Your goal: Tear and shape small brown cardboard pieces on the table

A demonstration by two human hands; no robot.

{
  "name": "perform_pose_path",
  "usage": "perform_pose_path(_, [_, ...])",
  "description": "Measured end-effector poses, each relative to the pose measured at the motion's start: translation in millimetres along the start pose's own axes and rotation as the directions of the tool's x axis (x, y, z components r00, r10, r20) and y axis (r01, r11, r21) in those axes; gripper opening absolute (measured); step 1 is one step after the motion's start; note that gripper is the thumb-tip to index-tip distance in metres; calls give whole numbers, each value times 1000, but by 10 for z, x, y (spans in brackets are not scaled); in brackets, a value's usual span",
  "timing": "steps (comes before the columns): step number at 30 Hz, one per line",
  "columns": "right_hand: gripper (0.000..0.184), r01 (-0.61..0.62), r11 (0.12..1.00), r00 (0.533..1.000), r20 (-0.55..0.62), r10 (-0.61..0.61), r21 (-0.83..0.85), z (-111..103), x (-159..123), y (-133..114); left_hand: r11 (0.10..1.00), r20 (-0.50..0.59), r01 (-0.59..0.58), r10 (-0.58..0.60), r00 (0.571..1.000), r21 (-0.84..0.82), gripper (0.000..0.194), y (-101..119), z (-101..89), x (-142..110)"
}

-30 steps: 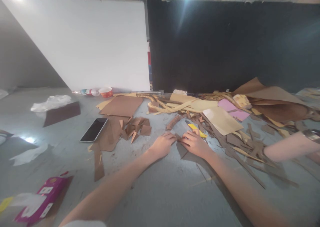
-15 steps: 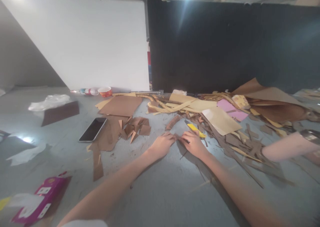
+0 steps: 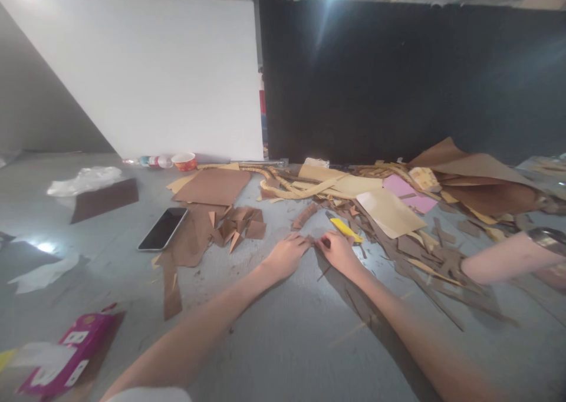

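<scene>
My left hand (image 3: 287, 254) and my right hand (image 3: 338, 251) rest side by side on the grey floor, fingers curled and pinched together on a small brown cardboard piece (image 3: 315, 241) between them. A yellow utility knife (image 3: 345, 228) lies just beyond my right hand. A curved ribbed cardboard strip (image 3: 305, 214) sits just past the hands. A heap of brown triangular offcuts (image 3: 239, 224) is to the left of my left hand.
A phone (image 3: 163, 228) lies on the floor at left beside brown sheets (image 3: 213, 187). Tan, pink and brown scraps (image 3: 398, 204) pile up at right. Another person's forearm (image 3: 508, 257) reaches in from the right. A pink box (image 3: 66, 358) lies near left; a red cup (image 3: 184, 161) stands by the white board.
Both hands have stayed on the small piece, shifting slightly away from me; my right hand's fingers have drawn in closer to the left. The other person's forearm has barely moved.
</scene>
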State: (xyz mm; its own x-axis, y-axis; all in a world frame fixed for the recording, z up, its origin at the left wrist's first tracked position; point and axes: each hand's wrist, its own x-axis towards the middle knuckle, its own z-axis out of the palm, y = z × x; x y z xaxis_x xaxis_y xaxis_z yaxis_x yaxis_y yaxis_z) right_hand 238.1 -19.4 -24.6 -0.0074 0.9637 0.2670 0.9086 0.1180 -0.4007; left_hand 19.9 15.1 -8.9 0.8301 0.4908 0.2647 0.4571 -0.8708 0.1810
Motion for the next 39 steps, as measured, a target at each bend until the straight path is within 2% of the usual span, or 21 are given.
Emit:
perform_pose_path(6, [26,-78,997,995,61,79,-14,-49,28,-70,998,7,-41,40,999,44,54,7,-29,-9])
perform_pose_path(17, [29,-120,991,990,65,124,-60,-72,15,-124,961,52,-105,95,994,255,34,113,-77,13])
perform_pose_path(19, [28,-81,994,996,22,82,-73,-81,-16,-111,956,56,-108,96,994,273,31,145,-83,26])
perform_pose_path(22, [25,82,993,996,-34,-85,-80,-150,-96,-76,954,63,-89,74,995,286,29,186,-90,37])
perform_pose_path(24, [30,234,969,972,8,-234,-82,-222,-160,-57,952,76,-82,63,995,296,28,203,-90,38])
perform_pose_path(26, [34,330,939,943,78,-323,-95,-288,-215,-50,951,83,-86,64,994,299,27,212,-86,37])
perform_pose_path(30, [33,335,930,937,163,-310,-151,-332,-249,-63,961,59,-68,54,997,268,27,217,-72,32])
perform_pose_path(36, [45,290,930,957,94,-275,-227,-291,-227,-61,965,92,-48,25,995,258,29,227,-91,28])
perform_pose_path(39, [39,335,922,942,95,-322,-195,-311,-235,-47,971,90,-37,16,996,237,33,219,-90,23])
